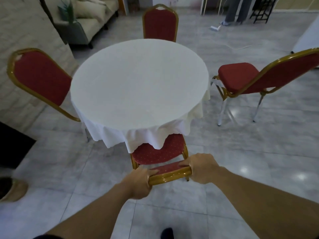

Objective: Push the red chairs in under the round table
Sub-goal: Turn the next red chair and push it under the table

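A round table (139, 80) with a white cloth stands in the middle. The near red chair (155, 155) has a gold frame, and its seat is partly under the hanging cloth. My left hand (138, 184) and my right hand (202, 167) grip the two ends of its backrest top. A left red chair (41, 78) and a far red chair (160, 23) sit close against the table. The right red chair (241, 78) stands apart from the table, seat fully exposed.
A beige sofa (89, 16) and a plant stand at the back left. A person's legs (236, 11) show at the back right beside a black rack. A white cable runs over the grey tiled floor (241, 169). Someone's shoe (12, 188) is at the left edge.
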`<action>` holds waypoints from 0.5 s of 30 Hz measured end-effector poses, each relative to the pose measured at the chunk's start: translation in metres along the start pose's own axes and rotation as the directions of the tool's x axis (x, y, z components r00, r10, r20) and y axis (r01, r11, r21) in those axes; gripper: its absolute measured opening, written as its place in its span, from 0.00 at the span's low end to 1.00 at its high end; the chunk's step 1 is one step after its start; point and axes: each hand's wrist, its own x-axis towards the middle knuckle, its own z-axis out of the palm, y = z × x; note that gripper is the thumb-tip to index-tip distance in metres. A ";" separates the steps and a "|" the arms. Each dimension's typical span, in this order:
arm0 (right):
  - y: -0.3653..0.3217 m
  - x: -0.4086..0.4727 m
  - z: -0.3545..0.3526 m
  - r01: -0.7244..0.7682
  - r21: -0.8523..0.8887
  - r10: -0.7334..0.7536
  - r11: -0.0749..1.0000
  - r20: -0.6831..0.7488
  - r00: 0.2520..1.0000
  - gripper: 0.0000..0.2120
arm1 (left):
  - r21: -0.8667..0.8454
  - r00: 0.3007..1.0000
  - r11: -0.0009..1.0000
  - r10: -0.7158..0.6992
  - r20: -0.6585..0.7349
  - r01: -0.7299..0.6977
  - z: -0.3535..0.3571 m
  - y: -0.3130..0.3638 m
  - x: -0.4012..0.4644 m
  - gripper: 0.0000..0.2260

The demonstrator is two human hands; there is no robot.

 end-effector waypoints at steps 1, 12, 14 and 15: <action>0.000 0.000 0.002 0.005 -0.003 -0.005 1.000 -0.005 1.000 0.27 | -0.002 1.000 1.000 0.004 -0.001 -0.004 0.000 0.000 -0.001 0.21; 0.045 -0.020 -0.065 -0.024 0.338 -0.095 0.941 0.331 0.939 0.40 | 0.148 0.988 0.985 -0.103 0.116 0.086 -0.053 0.070 0.023 0.54; 0.072 -0.025 -0.087 -0.075 0.363 -0.034 0.929 0.285 0.958 0.48 | 0.137 0.994 0.986 -0.105 0.036 0.099 -0.070 0.099 0.041 0.51; 0.083 -0.023 -0.094 -0.087 0.381 -0.010 0.921 0.245 0.969 0.49 | 0.138 0.995 0.985 -0.102 -0.006 0.102 -0.077 0.110 0.048 0.47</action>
